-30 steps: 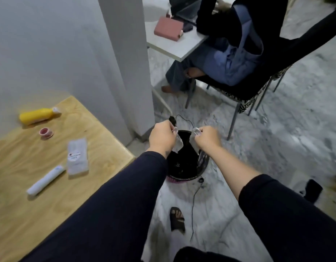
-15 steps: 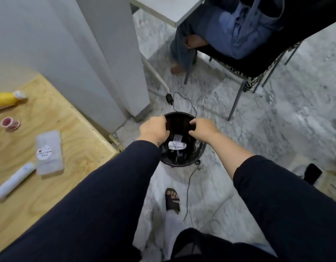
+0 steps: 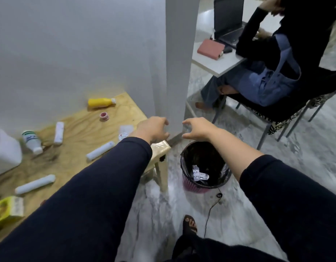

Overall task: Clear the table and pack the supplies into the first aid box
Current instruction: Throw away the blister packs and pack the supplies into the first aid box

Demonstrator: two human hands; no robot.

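My left hand (image 3: 154,128) and my right hand (image 3: 196,128) hover empty, fingers spread, above a black-lined bin (image 3: 190,163) on the floor. A crumpled clear wrapper (image 3: 199,173) lies inside the bin. On the wooden table (image 3: 78,133) to the left lie a yellow bottle (image 3: 101,103), a small pink tape roll (image 3: 104,116), a flat white packet (image 3: 125,131), three white bandage rolls (image 3: 100,153), a white bottle with a green label (image 3: 32,141) and a yellow box (image 3: 6,209). A white container (image 3: 4,150) stands at the far left edge.
A white wall corner (image 3: 174,63) rises just behind my hands. A person sits on a chair (image 3: 288,114) at a white desk (image 3: 216,61) with a laptop and pink pouch. A black cable (image 3: 212,205) runs across the marble floor beside my sandalled foot (image 3: 190,224).
Both hands held the clear wrapper over the bin, then dropped it in and rose empty. The view has swung left and up, showing more of the table.
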